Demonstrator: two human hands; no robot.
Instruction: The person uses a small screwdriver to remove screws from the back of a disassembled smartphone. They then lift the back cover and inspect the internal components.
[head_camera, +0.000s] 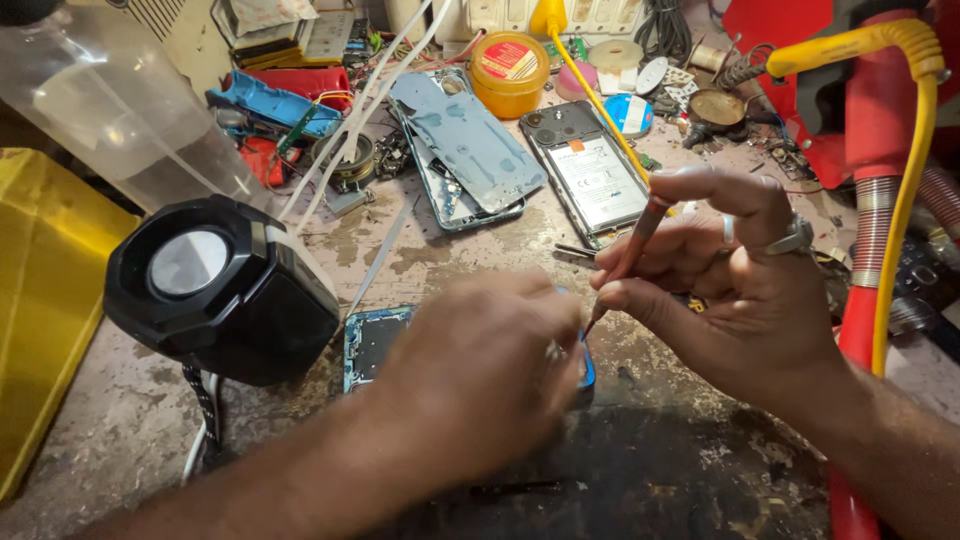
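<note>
**Two hands at an opened phone on a cluttered bench**

Head view: an opened phone (372, 342) with a blue frame lies face down on the stained workbench (120, 440), and everything else is placed from it. The left hand (480, 365) rests on top of the phone and covers most of it, fingers curled down over its right half; whether they pinch anything cannot be made out. The right hand (730, 285) hovers just right of the phone and grips a thin soldering iron (640, 235) between thumb and fingers like a pen, its tip angled down to the phone's right edge, close beside the left hand's fingers. A yellow cable (590, 95) runs from the iron up and away behind the phone.

Just left of the phone stands a black lamp (215, 285) with a round lens. Behind the phone, farther up the bench, lie a second open phone (590, 175) showing its battery and a loose grey back cover (470, 140). Beyond those sits a yellow tin (508, 72).
</note>
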